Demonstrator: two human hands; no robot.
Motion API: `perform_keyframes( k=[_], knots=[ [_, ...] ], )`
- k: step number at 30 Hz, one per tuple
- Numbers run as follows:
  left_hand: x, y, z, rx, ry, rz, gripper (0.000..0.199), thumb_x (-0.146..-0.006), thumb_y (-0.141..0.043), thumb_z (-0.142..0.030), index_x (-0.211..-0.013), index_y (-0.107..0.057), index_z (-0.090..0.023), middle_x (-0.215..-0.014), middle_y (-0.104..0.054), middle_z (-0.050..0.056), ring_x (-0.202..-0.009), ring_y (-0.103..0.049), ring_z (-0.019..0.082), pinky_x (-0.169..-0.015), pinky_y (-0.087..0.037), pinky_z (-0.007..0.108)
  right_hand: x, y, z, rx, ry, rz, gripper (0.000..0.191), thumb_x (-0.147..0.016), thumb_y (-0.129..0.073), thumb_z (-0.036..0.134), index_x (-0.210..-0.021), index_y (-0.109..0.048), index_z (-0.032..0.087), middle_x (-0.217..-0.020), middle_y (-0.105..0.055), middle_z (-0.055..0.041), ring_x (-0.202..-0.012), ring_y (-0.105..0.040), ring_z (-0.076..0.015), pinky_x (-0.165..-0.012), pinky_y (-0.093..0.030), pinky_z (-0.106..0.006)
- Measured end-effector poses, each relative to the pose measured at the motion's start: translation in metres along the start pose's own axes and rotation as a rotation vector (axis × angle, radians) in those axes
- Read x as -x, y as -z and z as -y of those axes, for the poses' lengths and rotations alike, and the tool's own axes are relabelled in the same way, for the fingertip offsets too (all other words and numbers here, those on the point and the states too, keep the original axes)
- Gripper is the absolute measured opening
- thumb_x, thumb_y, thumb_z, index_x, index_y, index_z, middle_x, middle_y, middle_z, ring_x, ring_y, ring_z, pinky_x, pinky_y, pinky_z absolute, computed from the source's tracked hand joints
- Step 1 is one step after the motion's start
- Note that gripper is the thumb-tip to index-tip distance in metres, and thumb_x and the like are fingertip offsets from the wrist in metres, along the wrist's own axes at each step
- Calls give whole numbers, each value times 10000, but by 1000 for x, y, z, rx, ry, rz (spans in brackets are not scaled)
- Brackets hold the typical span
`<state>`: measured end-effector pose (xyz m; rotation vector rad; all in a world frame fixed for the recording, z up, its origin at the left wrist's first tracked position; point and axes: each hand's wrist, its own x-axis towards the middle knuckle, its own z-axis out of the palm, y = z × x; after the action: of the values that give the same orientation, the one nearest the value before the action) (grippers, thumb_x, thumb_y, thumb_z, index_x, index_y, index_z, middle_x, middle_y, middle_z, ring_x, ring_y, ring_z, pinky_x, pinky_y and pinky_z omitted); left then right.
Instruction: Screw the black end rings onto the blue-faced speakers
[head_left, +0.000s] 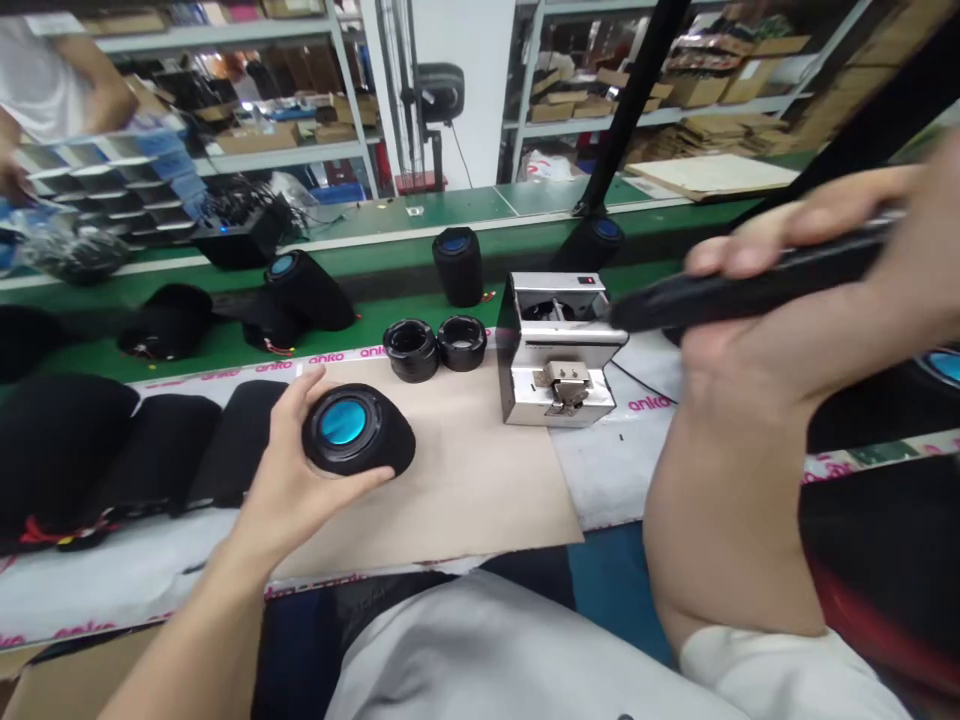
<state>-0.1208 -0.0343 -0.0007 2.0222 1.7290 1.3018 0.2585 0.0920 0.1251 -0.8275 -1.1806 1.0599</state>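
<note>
black cylindrical speaker (pixel 358 432) with a glossy blue centre, cupped in the half-open left hand (pixel 289 475); black electric screwdriver (pixel 750 285) clenched in the right hand (pixel 757 350).

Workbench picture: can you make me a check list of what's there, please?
Surface: tan cardboard sheet on white printed mat.
Job's things: black speaker with blue centre, two black rings, steel screw feeder.
Clutter: row of black speaker bodies at left.
Hands: left hand holds the speaker; right hand grips a black electric screwdriver.
Cables: thin black cable beside the feeder.
Surroundings: shelves of cardboard boxes; a co-worker at upper left.
</note>
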Motion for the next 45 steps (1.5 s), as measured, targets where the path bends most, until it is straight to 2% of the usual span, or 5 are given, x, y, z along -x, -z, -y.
perform_keyframes(
  k=[7, 13, 27, 38, 45],
  knots=[
    [11, -40, 0, 257, 194, -176, 1039, -640, -996, -581, -1498, -505, -260, -1499, -613, 158, -1409, -634, 396, -1213, -515, 566, 6, -156, -78, 707, -111, 399, 503, -808, -868, 437, -1177, -592, 235, -947, -691, -25, -609, -670, -181, -524, -578, -303],
    [26, -51, -17, 368, 256, -184, 1075, -669, -986, -520, -1544, -414, -269, -1638, -484, 184, -1514, -540, 412, -1259, -460, 577, 0, -201, -114, 1085, -221, 432, 640, -753, -940, 240, -1285, -589, 183, -1430, -589, -166, -1176, -713, -374, -1008, -624, -530],
    [16, -32, -23, 503, 222, -72, 961, -635, -1025, -381, -1452, -540, -240, -1483, -663, 151, -1398, -663, 377, -1174, -561, 547, 40, -133, -37, 497, -164, 509, 708, -779, -946, 473, -1340, -558, 284, -985, -729, -12, -554, -690, -189, -424, -558, -293],
    [28, -55, -32, 483, 81, -138, 965, -675, -1021, -421, -1485, -523, -260, -1502, -631, 141, -1395, -664, 350, -1193, -548, 523, 72, -103, -23, 664, -131, 801, 513, -744, -948, 278, -1183, -683, 259, -945, -694, 30, -805, -673, -170, -665, -548, -258],
    [30, -58, -43, 533, 65, -69, 1048, -753, -964, -375, -1621, -385, -282, -1555, -590, 150, -1474, -599, 360, -1237, -504, 528, 58, -104, -17, 657, -54, 1071, 805, -839, -909, 340, -1565, -562, 340, -1449, -661, -13, -1301, -669, -290, -1096, -593, -389]
  ],
)
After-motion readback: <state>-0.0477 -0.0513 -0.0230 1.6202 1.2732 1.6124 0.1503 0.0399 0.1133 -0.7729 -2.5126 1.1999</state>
